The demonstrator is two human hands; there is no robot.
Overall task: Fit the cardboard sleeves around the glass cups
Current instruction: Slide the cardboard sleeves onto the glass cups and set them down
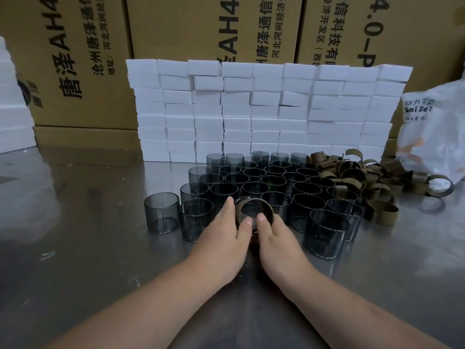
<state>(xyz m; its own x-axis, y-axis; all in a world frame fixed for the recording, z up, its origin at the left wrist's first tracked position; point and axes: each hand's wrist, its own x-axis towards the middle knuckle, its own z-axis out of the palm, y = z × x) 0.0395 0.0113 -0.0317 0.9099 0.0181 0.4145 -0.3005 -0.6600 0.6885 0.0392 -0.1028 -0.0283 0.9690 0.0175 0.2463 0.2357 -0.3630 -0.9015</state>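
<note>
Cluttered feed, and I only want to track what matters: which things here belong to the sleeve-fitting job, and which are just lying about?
In the job: cup being sleeved, held by left hand and right hand; bare glass cups; loose cardboard sleeves.
Lying about: white foam blocks; cartons; plastic bag.
</note>
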